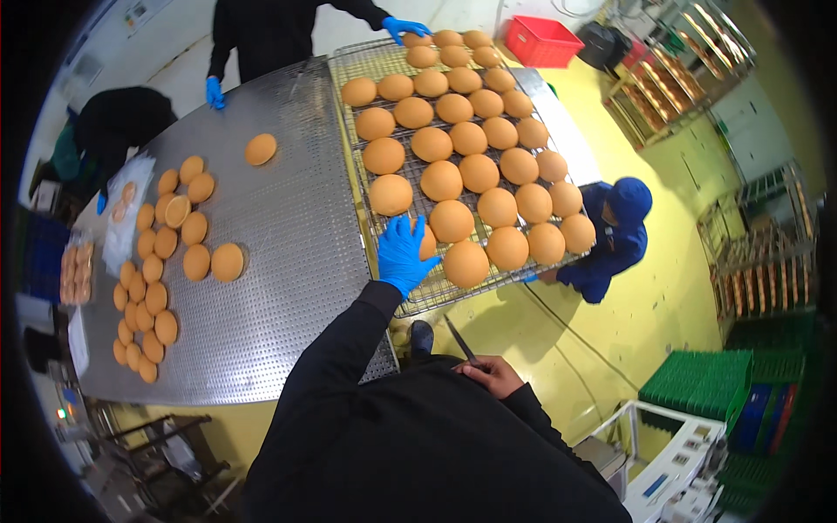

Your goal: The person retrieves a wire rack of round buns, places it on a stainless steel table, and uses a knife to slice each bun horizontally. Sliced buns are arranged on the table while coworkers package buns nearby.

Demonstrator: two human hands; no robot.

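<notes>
Along the left edge of the perforated steel table [288, 235]: small golden buns [153, 296] laid in loose double rows, close together but not stacked, probably so each can be picked up singly. Among them one opened bun [178, 210] turned pale side up, and a single bun [261, 149] lying well apart nearer the far side.

At the far edge: a co-worker in dark clothes, one blue glove [214, 91] resting on the table rim, the other [404, 27] on the far corner of the wire rack [436, 301], seemingly steadying it.

Right of the table's middle: the rack lying partly on the steel and overhanging it on the right, filled with larger round buns [453, 179] in even rows with gaps between, likely so that air gets round them through the wire.

At the near left corner of the rack: the left hand [403, 253], in a blue glove, stretched forward with fingers spread and curled over the corner bun [427, 244], gripping it from above. That bun is the nearest one to the body, touching its neighbours only lightly.

Lower, close to the chest: the right hand [488, 373], bare, clenched round the handle of a knife [459, 341], blade pointing up and away towards the rack, held low and clear of the buns and of the other arm.

Beyond the rack's right edge: a person in a blue hooded suit [615, 235] crouching low on the yellow floor, one hand near the rack's underside. Farther right: a red crate [542, 41], wire trolleys [758, 253] with loaded shelves, and stacked green crates [697, 383].
</notes>
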